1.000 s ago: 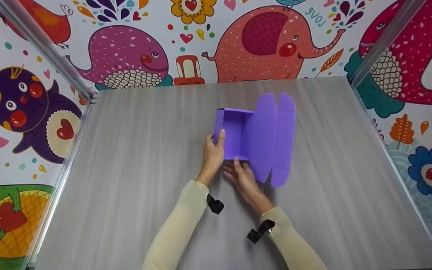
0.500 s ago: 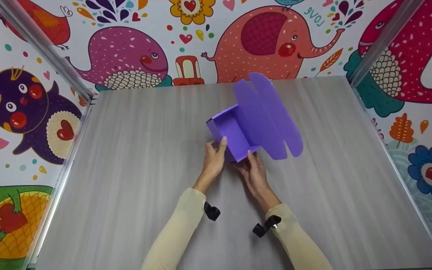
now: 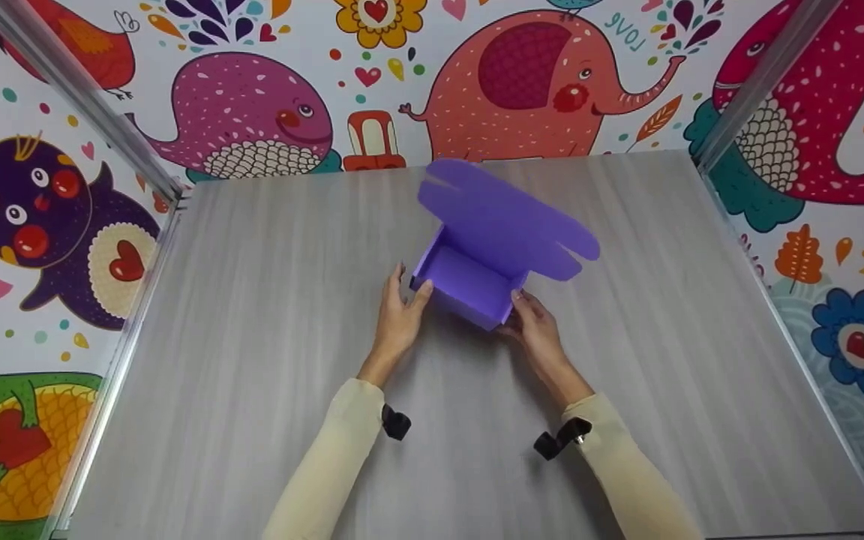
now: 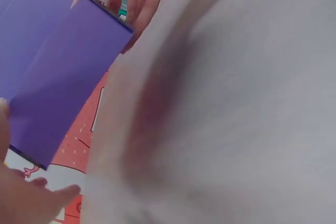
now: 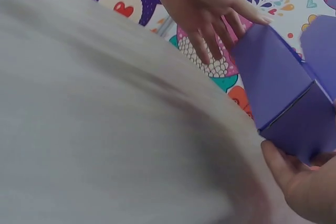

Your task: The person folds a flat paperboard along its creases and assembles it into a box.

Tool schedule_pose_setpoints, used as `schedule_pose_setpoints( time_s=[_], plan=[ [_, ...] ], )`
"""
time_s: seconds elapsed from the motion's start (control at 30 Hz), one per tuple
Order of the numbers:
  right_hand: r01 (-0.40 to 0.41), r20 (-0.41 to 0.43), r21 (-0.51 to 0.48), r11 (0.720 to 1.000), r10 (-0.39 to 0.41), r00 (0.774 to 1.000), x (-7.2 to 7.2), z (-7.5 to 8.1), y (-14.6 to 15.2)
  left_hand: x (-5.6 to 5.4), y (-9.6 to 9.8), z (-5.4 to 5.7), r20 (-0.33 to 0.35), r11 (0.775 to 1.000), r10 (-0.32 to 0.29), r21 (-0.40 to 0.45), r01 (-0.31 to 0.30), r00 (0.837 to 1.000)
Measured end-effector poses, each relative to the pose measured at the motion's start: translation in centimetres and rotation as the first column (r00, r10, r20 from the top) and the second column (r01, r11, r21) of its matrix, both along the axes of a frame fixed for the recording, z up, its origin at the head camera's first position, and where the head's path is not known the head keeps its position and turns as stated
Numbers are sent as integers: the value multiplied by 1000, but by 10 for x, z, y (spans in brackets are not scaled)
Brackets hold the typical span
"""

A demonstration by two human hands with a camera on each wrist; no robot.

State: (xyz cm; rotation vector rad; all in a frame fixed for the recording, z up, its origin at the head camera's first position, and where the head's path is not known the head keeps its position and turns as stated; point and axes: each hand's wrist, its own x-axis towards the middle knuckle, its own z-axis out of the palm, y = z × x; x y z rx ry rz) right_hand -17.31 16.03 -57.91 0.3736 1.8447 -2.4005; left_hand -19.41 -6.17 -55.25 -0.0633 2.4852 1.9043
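A purple cardboard box [image 3: 468, 283] is held above the grey table, its lid [image 3: 503, 217] raised on the far side and its inside facing up. My right hand [image 3: 541, 334] grips the box's right end, thumb at the upper edge and fingers beneath. At the left front corner, the thumb of my left hand [image 3: 398, 319] touches the box. In the right wrist view, the fingers of that left hand [image 5: 202, 3] stretch out apart from the wall. The left wrist view shows the front panel of the box [image 4: 68, 72] between both hands.
A grey wood-grain table [image 3: 252, 315] lies under the hands. Metal posts [image 3: 79, 97] rise at its back corners, and printed panels [image 3: 379, 82] with cartoon animals stand behind and at the sides. Each sleeve carries a black wrist camera [image 3: 396, 422].
The box has turned counterclockwise, so its lid has swung from the right side to the far side. My right hand has moved right with its end; my left hand has shifted left, fingers loosened.
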Motion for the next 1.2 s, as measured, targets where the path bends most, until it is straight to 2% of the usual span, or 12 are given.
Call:
schedule_pose_setpoints(
  time_s=[0.13, 0.23, 0.37, 0.67, 0.77, 0.9, 1.07, 1.2],
  plan=[
    [-19, 36, 98, 995, 15, 999, -6, 0, 7, 3, -1, -5, -30, 999, -31, 18, 31, 999],
    [-35, 54, 158, 987, 27, 998, -11, -1, 11, 4, 1, -10, -48, 999, -54, -1, 54, 997],
    [-55, 78, 225, 973, 38, 996, -16, -2, 15, 7, 3, -17, -54, 998, -57, -38, 55, 997],
    [-40, 70, 314, 949, 19, 997, -22, -9, 19, 15, 7, -30, -30, 999, -38, -25, 38, 999],
    [-48, 62, 360, 932, 27, 998, -23, -10, 20, 19, 9, -36, -12, 1000, -28, -5, 28, 1000],
    [-64, 52, 367, 928, 49, 997, -25, -12, 22, 23, 11, -43, 4, 1000, -15, 24, 15, 1000],
    [-83, 50, 375, 923, 69, 996, -27, -15, 24, 25, 13, -50, 14, 1000, -4, -4, 4, 1000],
    [-87, 57, 413, 907, 70, 996, -30, -17, 24, 26, 14, -51, 12, 999, 3, -45, -3, 1000]
  ],
)
